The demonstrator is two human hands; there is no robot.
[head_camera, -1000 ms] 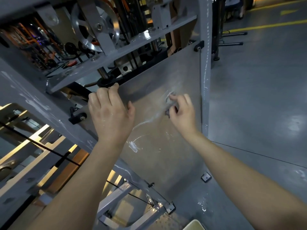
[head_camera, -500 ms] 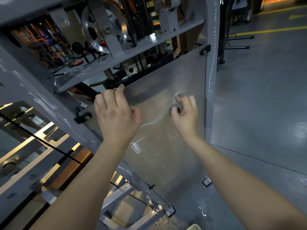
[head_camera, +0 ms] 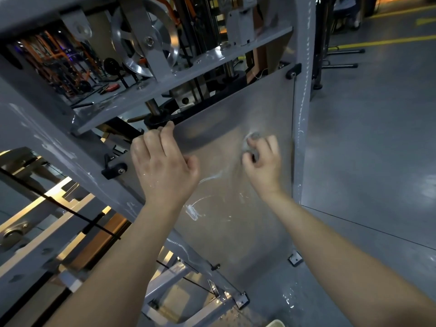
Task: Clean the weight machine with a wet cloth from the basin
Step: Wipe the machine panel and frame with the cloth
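Note:
The grey weight machine fills the head view, with a large translucent shield panel [head_camera: 236, 232] streaked with white smears. My left hand [head_camera: 162, 164] grips the panel's top edge, fingers curled over it. Pressed against the panel's upper right part is a small wadded grey cloth [head_camera: 250, 141], which my right hand [head_camera: 263, 161] pinches. Hand and cloth look blurred. A pale basin rim [head_camera: 276, 324] just shows at the bottom edge.
A grey upright post [head_camera: 303, 114] borders the panel on the right. A silver pulley wheel [head_camera: 146, 38] and a crossbar [head_camera: 188, 74] sit above. Grey concrete floor [head_camera: 377, 149] with yellow lines spreads to the right. Frame bars and cables run lower left.
My right hand has kept rubbing the cloth in small strokes on the same upper right patch. The left hand stays on the panel's top edge. The camera has shifted slightly.

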